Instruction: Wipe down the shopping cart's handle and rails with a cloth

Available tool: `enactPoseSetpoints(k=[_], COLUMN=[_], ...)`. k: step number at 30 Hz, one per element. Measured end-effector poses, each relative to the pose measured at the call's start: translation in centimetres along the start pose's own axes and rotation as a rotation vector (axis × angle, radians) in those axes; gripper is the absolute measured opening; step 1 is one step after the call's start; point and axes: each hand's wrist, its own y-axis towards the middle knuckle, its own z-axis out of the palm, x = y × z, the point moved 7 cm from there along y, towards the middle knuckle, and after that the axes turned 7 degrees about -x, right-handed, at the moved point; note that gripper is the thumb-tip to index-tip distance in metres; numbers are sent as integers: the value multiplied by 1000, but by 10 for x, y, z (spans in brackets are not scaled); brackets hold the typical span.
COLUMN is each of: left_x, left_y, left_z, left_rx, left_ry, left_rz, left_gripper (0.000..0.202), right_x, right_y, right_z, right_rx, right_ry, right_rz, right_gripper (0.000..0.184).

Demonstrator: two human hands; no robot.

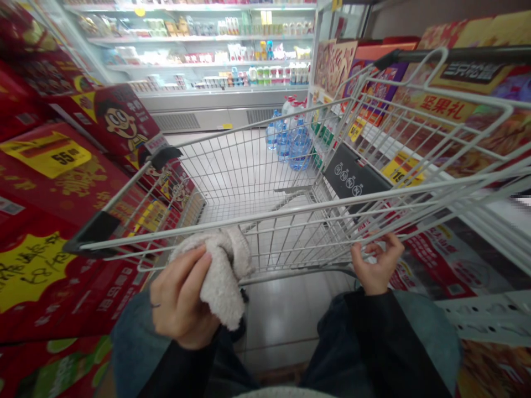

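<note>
Two yellow price labels have figures that can be read: 55 on the left tag (62, 156) at 9 o'clock, and a 19 on the shelf tag (400, 170) at 3 o'clock. Red characters 坚果礼 mark a gift box (442, 108) toward 2 o'clock; the handwriting on the jagged yellow placard (31, 271), between 8 and 9, is too blurred to read fully. At 7 o'clock the left hand (182, 298) grasps a pale grey cloth (226, 265), fuzzy and bunched, one corner hanging down, touching the cart's near top rail (274, 213). The shopping cart (265, 243) is thin metal wire with black corner caps (96, 232). Near 4 o'clock, the right hand (376, 264) curls thumb and fingers beside the wires; whether it grips one, I cannot tell.
</note>
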Motion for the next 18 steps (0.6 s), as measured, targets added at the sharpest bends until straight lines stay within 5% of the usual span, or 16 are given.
enactPoseSetpoints(k=[4, 10, 18], left_x=[-15, -8, 11], left_y=[9, 23, 12], left_z=[-6, -14, -16], left_rx=[-110, -240, -72], left_ry=[30, 94, 93], left_rz=[86, 63, -7], left_gripper=[42, 42, 40], right_x=[0, -5, -7], right_y=[1, 0, -1], right_z=[0, -1, -1], right_rx=[4, -3, 0], right_ry=[12, -5, 4], right_rz=[-7, -2, -7], right_gripper=[58, 62, 62])
